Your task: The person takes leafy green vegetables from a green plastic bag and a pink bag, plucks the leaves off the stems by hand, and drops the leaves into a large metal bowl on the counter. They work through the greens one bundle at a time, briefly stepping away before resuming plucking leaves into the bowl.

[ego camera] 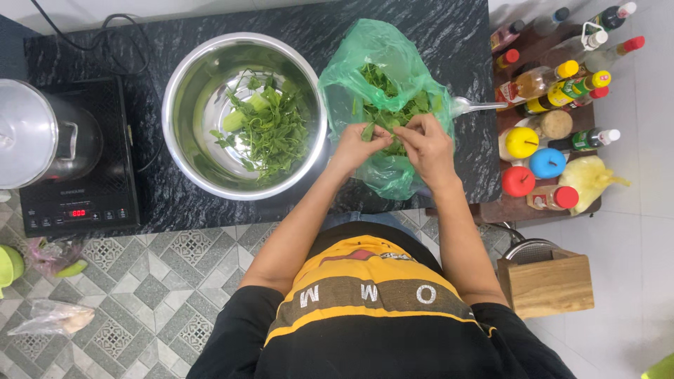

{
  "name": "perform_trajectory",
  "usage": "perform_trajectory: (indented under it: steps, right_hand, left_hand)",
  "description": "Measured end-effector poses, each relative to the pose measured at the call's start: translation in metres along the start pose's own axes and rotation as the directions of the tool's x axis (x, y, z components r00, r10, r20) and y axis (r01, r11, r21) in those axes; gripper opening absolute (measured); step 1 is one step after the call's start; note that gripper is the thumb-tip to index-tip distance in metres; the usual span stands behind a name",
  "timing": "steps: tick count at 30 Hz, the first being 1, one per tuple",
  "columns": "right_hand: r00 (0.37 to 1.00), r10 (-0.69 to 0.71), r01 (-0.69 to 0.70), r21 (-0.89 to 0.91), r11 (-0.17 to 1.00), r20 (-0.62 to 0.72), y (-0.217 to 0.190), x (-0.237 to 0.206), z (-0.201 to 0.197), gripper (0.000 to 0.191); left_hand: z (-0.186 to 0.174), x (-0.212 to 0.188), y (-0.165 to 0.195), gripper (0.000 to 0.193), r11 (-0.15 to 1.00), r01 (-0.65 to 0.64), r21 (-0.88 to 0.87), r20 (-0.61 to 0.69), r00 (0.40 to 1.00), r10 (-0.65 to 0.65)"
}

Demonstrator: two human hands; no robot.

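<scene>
Leafy greens (390, 112) in crinkly green plastic bag (393, 52), both hands' fingers (379, 135) pinching a stem.

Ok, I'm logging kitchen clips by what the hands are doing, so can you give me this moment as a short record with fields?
left hand: pinching a leafy stem over the green bag
right hand: gripping the same bunch of greens
bowl: steel bowl left of the bag, holding picked leaves
surface: dark stone counter
left side: pot on a hob
right side: shelf of bottles

Leafy greens (393, 112) in open green bag (358, 63)
</scene>
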State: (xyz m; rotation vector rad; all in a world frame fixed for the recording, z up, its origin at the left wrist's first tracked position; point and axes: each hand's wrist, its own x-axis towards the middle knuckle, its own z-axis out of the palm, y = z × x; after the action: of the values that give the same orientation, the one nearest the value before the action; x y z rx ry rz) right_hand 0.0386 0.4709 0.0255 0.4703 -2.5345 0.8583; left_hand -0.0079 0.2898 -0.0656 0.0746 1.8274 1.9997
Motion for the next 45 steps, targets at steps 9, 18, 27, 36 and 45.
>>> perform_trajectory:
  steps: [9, 18, 27, 36, 45]
  right_hand:
    - [0.968, 0.252, -0.238, 0.262, 0.935, -0.017, -0.009, -0.016, 0.029, 0.013]
    - [0.909, 0.403, -0.324, 0.429, 0.843, -0.105, -0.026, -0.01, 0.055, 0.008]
    - [0.858, 0.278, -0.51, 0.657, 0.555, 0.432, -0.018, 0.02, 0.042, 0.005]
    - [0.807, 0.207, -0.589, 0.739, 0.327, 0.553, -0.029, 0.044, 0.068, 0.003]
    - [0.82, 0.393, -0.513, 0.838, 0.184, 0.416, -0.059, 0.085, 0.126, 0.007]
  left_hand:
    - [-0.015, -0.003, 0.004, 0.015, 0.998, -0.047, 0.045, 0.056, 0.997, 0.044]
    - [-0.033, -0.014, 0.013, 0.016, 0.937, 0.174, -0.304, 0.143, 0.98, -0.136]
    - [-0.071, -0.034, 0.042, 0.016, 0.998, -0.035, -0.052, 0.069, 0.997, 0.038]
    - [-0.107, -0.054, 0.085, 0.011, 0.992, -0.119, 0.049, 0.076, 0.99, 0.115]
    - [-0.167, -0.071, 0.103, 0.011, 0.996, -0.053, -0.072, -0.153, 0.987, 0.042]
